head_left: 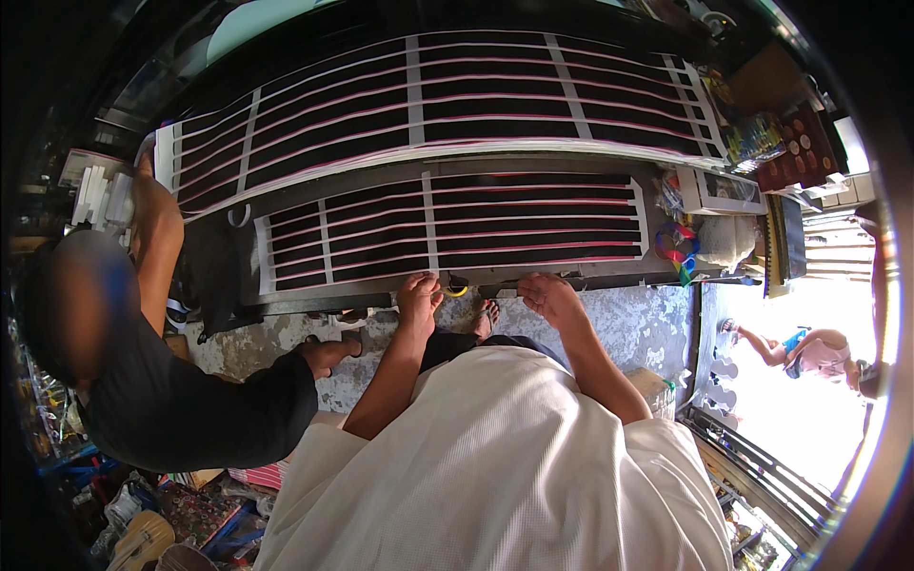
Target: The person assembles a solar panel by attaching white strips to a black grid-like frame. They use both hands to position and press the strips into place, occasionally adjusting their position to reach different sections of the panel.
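A wide black sheet with thin pink and white stripes (447,224) lies over a dark table edge (381,297) in front of me. My left hand (419,297) rests on the near edge of the sheet, fingers spread flat. A yellow ring-shaped thing (458,288), maybe a tape roll, peeks out just right of that hand. My right hand (552,297) is curled at the same edge, farther right; what it grips is hidden. A second, larger striped sheet (428,100) lies behind the first.
A person in a black shirt (181,400) stands at my left, one arm (157,224) raised to the far sheet's left end. A colourful bundle (676,243) and a white box (719,190) sit at the right. Another person (809,352) is outside in the bright doorway.
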`<move>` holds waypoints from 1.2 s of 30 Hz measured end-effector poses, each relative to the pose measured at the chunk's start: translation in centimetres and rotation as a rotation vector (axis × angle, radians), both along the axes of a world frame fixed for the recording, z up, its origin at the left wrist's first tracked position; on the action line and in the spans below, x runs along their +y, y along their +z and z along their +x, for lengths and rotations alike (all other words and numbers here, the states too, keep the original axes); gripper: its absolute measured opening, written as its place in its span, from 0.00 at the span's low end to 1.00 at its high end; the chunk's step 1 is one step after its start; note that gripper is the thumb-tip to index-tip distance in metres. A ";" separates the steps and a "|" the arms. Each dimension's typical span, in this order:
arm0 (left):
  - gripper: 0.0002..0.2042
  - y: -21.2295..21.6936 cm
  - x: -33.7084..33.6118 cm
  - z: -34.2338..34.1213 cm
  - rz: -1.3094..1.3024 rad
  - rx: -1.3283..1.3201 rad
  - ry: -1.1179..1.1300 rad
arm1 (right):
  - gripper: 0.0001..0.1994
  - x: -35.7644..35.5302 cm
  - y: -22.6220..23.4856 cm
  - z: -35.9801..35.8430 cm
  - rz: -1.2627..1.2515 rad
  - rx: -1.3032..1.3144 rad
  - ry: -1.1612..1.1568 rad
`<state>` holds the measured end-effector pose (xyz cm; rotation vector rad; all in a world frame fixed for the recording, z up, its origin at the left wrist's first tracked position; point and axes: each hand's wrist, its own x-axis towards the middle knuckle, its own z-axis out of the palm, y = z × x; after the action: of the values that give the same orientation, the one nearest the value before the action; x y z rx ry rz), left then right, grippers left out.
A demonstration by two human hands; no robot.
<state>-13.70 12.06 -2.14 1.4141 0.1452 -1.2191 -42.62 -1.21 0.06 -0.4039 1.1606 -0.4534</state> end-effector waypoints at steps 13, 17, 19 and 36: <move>0.08 0.3 -0.1 -0.5 -0.179 -0.012 0.033 | 0.43 1.8 6.8 12.9 -1.587 0.692 0.940; 0.08 0.5 -0.1 -0.8 -0.227 -0.022 0.058 | 0.40 1.3 5.1 15.1 -1.642 0.784 0.969; 0.09 0.6 0.0 -1.0 -0.237 -0.022 0.071 | 0.38 1.1 4.5 15.4 -1.646 0.796 0.975; 0.13 1.2 -0.9 -1.1 -0.157 0.027 0.014 | 0.37 0.9 4.2 15.5 -1.623 0.840 1.041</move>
<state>-14.78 11.19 -0.95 1.2588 0.0767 -1.2116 -27.08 -0.29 4.27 -2.6397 0.9114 -0.1712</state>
